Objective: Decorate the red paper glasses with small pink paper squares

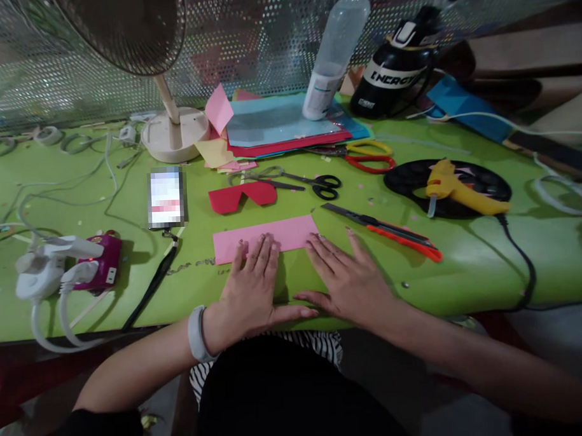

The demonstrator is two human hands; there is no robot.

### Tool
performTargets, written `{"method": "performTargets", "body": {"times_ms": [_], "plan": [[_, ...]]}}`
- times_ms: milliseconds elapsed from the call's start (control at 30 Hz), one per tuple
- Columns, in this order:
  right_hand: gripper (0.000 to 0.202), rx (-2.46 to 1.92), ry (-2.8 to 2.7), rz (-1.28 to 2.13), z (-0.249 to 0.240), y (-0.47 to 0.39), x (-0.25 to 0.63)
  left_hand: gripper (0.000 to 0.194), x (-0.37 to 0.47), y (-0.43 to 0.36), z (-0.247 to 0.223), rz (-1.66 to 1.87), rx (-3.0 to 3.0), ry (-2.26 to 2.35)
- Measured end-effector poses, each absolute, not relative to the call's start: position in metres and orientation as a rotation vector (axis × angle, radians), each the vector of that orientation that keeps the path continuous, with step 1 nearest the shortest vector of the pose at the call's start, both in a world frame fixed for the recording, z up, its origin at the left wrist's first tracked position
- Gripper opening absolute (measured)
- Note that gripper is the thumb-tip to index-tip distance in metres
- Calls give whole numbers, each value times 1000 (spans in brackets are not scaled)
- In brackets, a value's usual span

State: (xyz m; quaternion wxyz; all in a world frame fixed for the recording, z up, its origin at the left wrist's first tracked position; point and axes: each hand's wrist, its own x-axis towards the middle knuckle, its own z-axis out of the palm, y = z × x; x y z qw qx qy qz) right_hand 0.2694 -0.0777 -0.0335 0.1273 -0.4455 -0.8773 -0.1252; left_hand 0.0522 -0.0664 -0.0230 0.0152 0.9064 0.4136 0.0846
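A pink paper strip [265, 233] lies flat on the green table in front of me. My left hand [255, 286] rests with fingers stretched out, its fingertips on the strip's lower middle. My right hand [348, 279] lies flat too, its fingers apart and their tips touching the strip's right end. Neither hand grips anything. Just beyond the strip is a red paper cutout [242, 197] with a notch in its lower edge. To the right of the strip lies a utility knife [387, 232] with an orange handle. Black-handled scissors [318, 182] lie behind it.
A yellow glue gun [462, 190] rests on a black palette [404, 182] at the right. Coloured sheets [273, 120] carry a clear bottle [327, 83]. A fan [173, 133], a phone [165, 198] and a plugged-in purple power strip [104, 266] stand or lie leftward, with cables.
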Motion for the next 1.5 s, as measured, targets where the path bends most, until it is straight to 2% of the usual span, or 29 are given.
{"method": "performTargets", "body": {"times_ms": [200, 400, 567, 733, 900, 1133, 1500], "plan": [[81, -1341, -2519, -392, -32, -79, 273, 115, 40, -73, -21, 224, 2769, 1355], [80, -1394, -2438, -398, -10, -84, 253, 113, 32, -72, -22, 197, 2783, 1358], [97, -1228, -2616, -46, -6, -65, 208, 102, 27, -67, -31, 221, 2925, 1253], [109, -1296, -2639, 128, -20, -58, 200, 107, 25, -64, -33, 211, 2950, 1257], [109, -1355, -2595, 87, -27, -69, 208, 113, 25, -62, -31, 182, 2946, 1236], [104, -1497, -2503, -162, -34, -74, 229, 118, 19, -64, -23, 224, 2888, 1296], [93, -1671, -2370, -268, -34, -79, 264, 116, -25, -72, -16, 191, 2913, 1432]]}}
